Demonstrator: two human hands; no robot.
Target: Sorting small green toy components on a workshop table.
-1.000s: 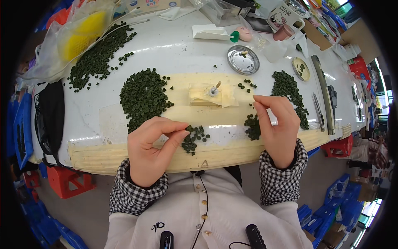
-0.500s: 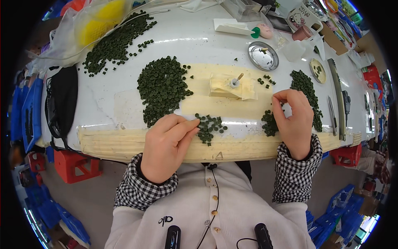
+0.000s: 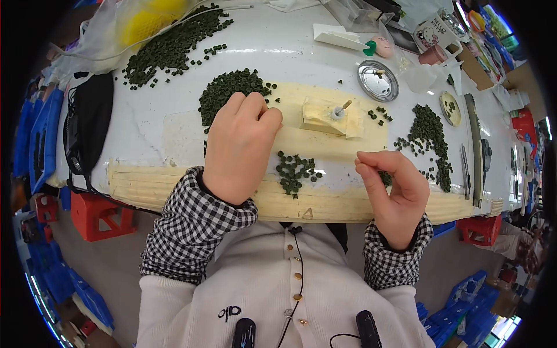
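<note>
- Small, dark green, round, cup-like pieces [image 3: 296, 172] lie in a loose cluster on the near part of the table [image 3: 255, 49], between the hands.
- More of them form a big heap [image 3: 232, 87] beyond the left hand [image 3: 241, 153], which covers the heap's near side. Its fingers are curled inward; whether they grip anything cannot be told.
- The right hand [image 3: 400, 197] makes a narrow pinch, thumb and forefinger nearly meeting; any piece between them is too small to tell. It partly hides another cluster [image 3: 385, 178].
- Between and beyond the hands, a tape-covered block [image 3: 319, 116] bears a tilted peg [image 3: 347, 105].
- Right: a scattered heap [image 3: 428, 130], a round tin lid [image 3: 378, 80], tweezers [image 3: 466, 171] beside a long bar [image 3: 474, 145].
- Far left: another heap [image 3: 174, 49], near a clear bag [image 3: 110, 29].
</note>
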